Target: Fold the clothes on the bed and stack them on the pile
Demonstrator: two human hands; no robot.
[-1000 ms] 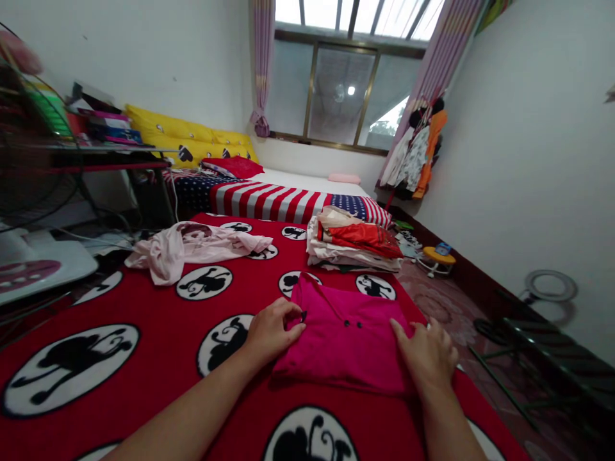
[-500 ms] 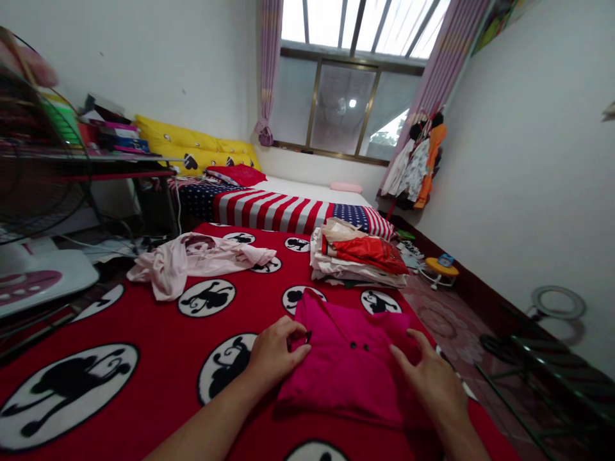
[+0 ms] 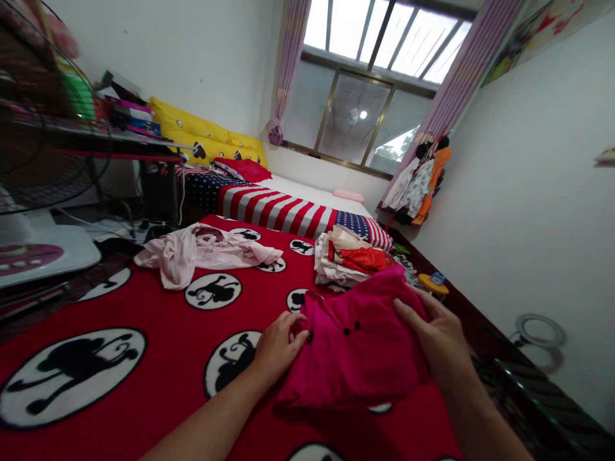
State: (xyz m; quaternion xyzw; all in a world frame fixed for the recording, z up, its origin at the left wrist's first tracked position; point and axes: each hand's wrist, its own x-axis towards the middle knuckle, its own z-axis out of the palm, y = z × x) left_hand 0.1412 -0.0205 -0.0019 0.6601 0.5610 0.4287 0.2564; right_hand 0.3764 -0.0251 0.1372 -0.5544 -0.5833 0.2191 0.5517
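Note:
A folded bright pink shirt (image 3: 358, 349) with small black buttons is before me, its right side raised off the red blanket (image 3: 177, 349). My right hand (image 3: 435, 333) grips the shirt's right side, thumb on top and fingers behind it. At the left edge, my left hand (image 3: 283, 342) pinches the cloth near a dark button. Just beyond the shirt stands a stack of folded clothes (image 3: 334, 259), a red-orange piece on top. Farther left on the blanket lies a crumpled pale pink garment (image 3: 206, 253).
A fan (image 3: 43, 237) stands at the left by a cluttered desk (image 3: 144, 142). Behind is a bed with a striped, starred cover (image 3: 278, 208). Clothes hang (image 3: 418, 182) by the window. At the right are a yellow stool (image 3: 432, 285) and a ring light (image 3: 541, 330).
My right hand has lifted the shirt's right side upward, so the shirt tilts and partly covers the clothes stack. My left hand stays at its left edge. The view has tilted slightly.

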